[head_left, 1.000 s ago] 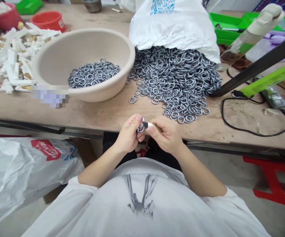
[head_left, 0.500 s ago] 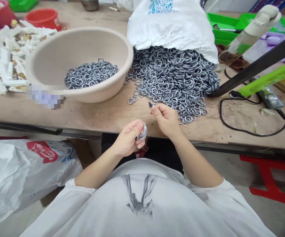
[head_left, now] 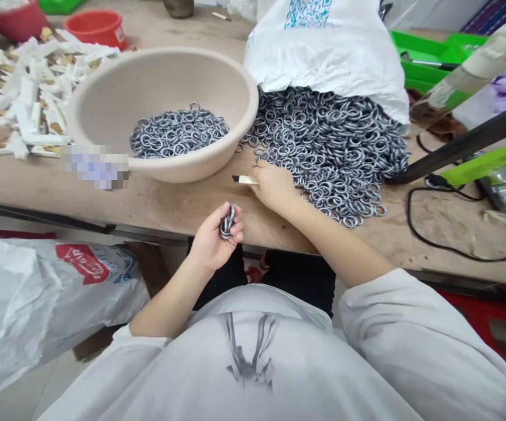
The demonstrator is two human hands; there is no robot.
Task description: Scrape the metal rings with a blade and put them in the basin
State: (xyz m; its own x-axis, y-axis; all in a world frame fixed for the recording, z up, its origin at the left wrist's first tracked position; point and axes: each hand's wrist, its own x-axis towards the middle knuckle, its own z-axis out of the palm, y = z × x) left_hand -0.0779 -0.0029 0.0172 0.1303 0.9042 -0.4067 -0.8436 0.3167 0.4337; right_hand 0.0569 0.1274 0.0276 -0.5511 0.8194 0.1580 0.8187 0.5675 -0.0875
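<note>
My left hand (head_left: 211, 242) is curled palm up near the table's front edge, holding a few grey rings (head_left: 227, 223) between thumb and fingers. My right hand (head_left: 275, 186) is at the near left side of a heap of grey rings (head_left: 336, 137). From it a small knife (head_left: 244, 180) with a dark slanted tip and a pale body points left. The right fingertips reach toward the loose rings; whether they touch one is hidden. More rings (head_left: 180, 134) lie inside a large beige basin (head_left: 165, 171) to the left of the heap.
A white sack (head_left: 323, 58) lies open behind the heap. White scraps (head_left: 27, 102) and a red bowl (head_left: 95, 28) are on the left. A black cable (head_left: 428, 248), a dark bar (head_left: 467, 140) and green trays (head_left: 423, 79) stand right. Another sack (head_left: 28, 310) sits below the table's left edge.
My right hand has moved left and forward to the ring heap, and the knife now points left. My left hand has shifted left and turned palm up, still holding rings. The view has swung slightly left.
</note>
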